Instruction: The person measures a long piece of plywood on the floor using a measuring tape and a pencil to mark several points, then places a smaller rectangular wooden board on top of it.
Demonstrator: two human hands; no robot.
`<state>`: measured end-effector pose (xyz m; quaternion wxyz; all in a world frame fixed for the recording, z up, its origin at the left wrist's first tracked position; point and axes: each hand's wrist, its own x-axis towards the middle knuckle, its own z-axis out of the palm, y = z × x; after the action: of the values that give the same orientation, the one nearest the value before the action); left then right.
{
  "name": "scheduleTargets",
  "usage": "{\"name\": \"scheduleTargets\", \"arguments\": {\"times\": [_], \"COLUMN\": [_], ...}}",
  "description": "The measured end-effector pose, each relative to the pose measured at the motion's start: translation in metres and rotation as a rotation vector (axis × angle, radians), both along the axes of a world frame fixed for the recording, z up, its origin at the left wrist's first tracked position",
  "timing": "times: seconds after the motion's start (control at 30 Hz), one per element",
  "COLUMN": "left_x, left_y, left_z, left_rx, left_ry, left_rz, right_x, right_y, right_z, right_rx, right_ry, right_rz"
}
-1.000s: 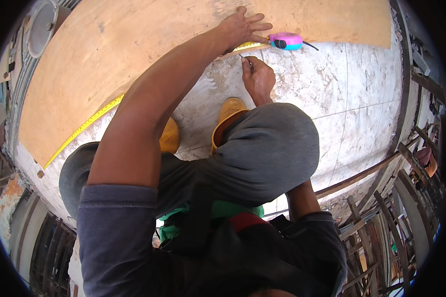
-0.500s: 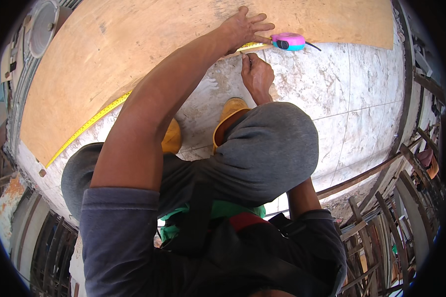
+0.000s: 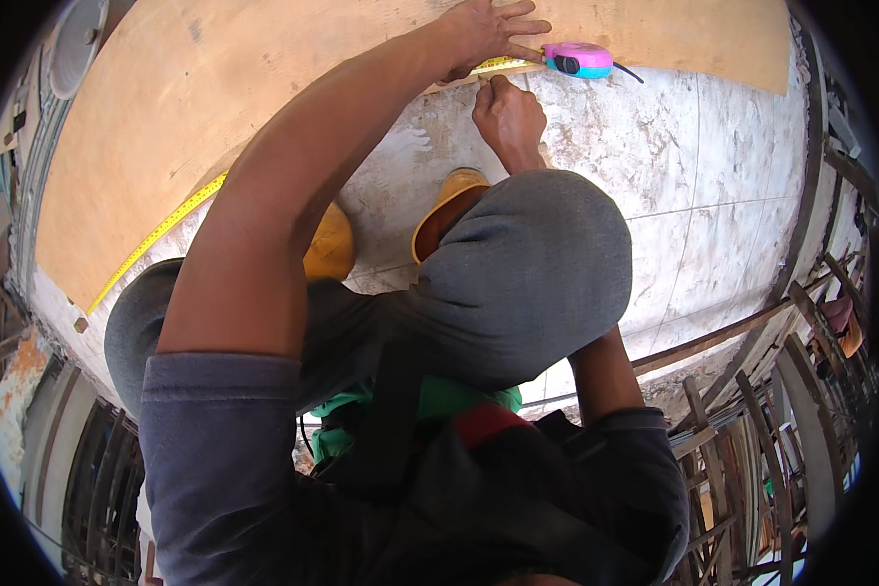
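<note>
Head view. Item: left hand (image 3: 488, 31), open, fingers spread, lies on the large wooden board (image 3: 166, 117) by its near edge. Item: right hand (image 3: 511, 119), fingers curled closed, thumb side at that edge just below the left hand; whether it grips anything cannot be told. Item: tape measure (image 3: 579, 59), pink and turquoise case, sits at the board's edge just right of the left hand's fingers, its black strap (image 3: 631, 74) trailing right. Its yellow blade (image 3: 166, 227) runs leftward along the edge to the board's corner; the left forearm (image 3: 361, 107) crosses above and hides the middle stretch. Item: small brown block (image 3: 80, 324), on the floor just beside the blade's far end. Item: grey-trousered knee (image 3: 532, 264), bent below the right hand, covers part of the tiled floor (image 3: 645, 146). Items: two yellow boots (image 3: 330, 244), between knee and board. Item: round metal vessel (image 3: 74, 49), upper left, beyond the board. Lot: timber pieces (image 3: 806, 410), jumbled at lower right, well apart from the hands
</note>
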<state>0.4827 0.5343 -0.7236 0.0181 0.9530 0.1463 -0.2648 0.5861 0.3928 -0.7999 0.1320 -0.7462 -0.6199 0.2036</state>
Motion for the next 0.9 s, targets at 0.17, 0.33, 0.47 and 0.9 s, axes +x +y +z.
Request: {"name": "scheduleTargets", "arguments": {"times": [0.17, 0.33, 0.47, 0.9], "left_x": [0.004, 0.002, 0.004, 0.001], "left_y": [-0.010, -0.014, -0.015, -0.013], "left_z": [0.016, 0.008, 0.001, -0.006], "left_rx": [0.226, 0.324, 0.235, 0.184], "left_ry": [0.100, 0.082, 0.011, -0.096], "left_rz": [0.024, 0.003, 0.056, 0.066], "right_x": [0.005, 0.013, 0.001, -0.003], "right_y": [-0.029, -0.004, 0.003, 0.004], "right_z": [0.009, 0.033, 0.036, 0.021], "right_rx": [-0.223, 0.130, 0.034, -0.026], "right_ry": [-0.027, 0.045, 0.111, 0.069], "right_rz": [0.059, -0.058, -0.102, -0.086]}}
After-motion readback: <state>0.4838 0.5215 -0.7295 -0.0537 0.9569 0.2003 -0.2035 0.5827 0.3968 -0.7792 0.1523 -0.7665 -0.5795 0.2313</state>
